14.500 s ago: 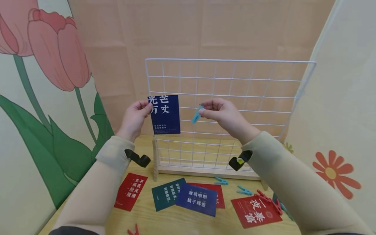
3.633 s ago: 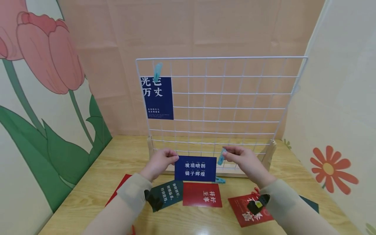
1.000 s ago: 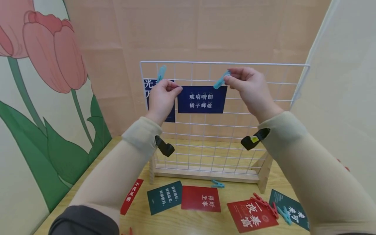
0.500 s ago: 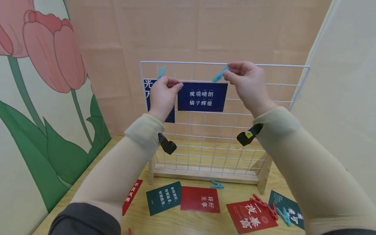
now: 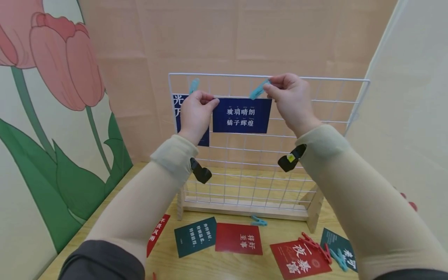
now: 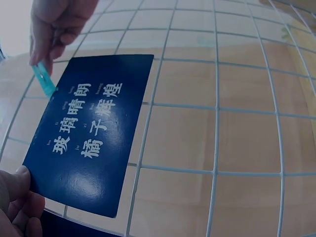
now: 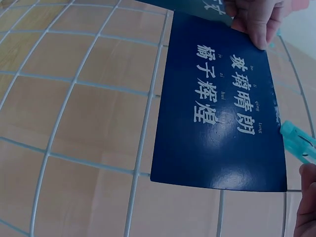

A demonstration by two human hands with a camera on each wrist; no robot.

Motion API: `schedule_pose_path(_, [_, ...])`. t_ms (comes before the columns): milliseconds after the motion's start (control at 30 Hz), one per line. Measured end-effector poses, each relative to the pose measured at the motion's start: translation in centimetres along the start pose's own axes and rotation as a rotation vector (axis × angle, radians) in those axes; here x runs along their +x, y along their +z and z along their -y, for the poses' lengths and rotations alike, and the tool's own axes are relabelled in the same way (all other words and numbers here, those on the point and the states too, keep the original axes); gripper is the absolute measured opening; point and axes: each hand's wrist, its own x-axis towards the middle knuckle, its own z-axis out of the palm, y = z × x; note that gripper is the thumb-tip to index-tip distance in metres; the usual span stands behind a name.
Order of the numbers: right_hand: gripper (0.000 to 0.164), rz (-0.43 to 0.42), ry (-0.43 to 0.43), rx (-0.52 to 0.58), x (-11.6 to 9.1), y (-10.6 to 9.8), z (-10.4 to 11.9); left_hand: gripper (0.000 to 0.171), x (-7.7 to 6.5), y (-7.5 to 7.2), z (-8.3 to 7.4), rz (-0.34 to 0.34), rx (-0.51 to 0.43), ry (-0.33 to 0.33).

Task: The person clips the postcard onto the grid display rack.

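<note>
Upper centre of frame — left hand point(image 5: 195, 114) pinches blue card point(image 5: 241, 115), right hand point(image 5: 293, 100) pinches turquoise clip point(image 5: 258, 90) at card's top edge. Clipping step, seemingly — next needs clip straddling card and white grid point(image 5: 243, 149).

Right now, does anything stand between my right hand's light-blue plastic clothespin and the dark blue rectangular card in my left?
Nothing visible: the clothespin is at the top edge of the card; your left hand pinches its far upper corner.

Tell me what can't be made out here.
Head view: middle of hung navy card, behind left hand.
Head view: part of left red card, behind left sleeve.
Head view: part of rightmost green card, behind right sleeve.
Right wrist: end of held blue clip, cut off by right edge.
</note>
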Motion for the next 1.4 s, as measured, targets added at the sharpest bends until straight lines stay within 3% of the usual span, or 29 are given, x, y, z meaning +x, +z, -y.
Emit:
schedule_pose_path(467, [0.021,0.028,0.008,-0.074,0.0,0.5,0.1,0.017,0.1,0.0,-0.3,-0.007,0.040,0.000])
schedule_pose_path(767, [0.032,0.066,0.027,-0.202,0.0,0.5,0.4,0.018,0.1,0.0,-0.3,-0.009,0.019,0.011])
schedule_pose_path(1100, [0.038,0.107,0.067,-0.236,-0.4,0.5,0.7,0.019,-0.1,-0.1,-0.1,-0.022,-0.012,0.029])
schedule_pose_path(1400, [0.039,0.103,0.025,-0.310,-0.9,0.6,0.6,0.019,-0.7,-0.5,0.5,-0.016,-0.048,0.023])
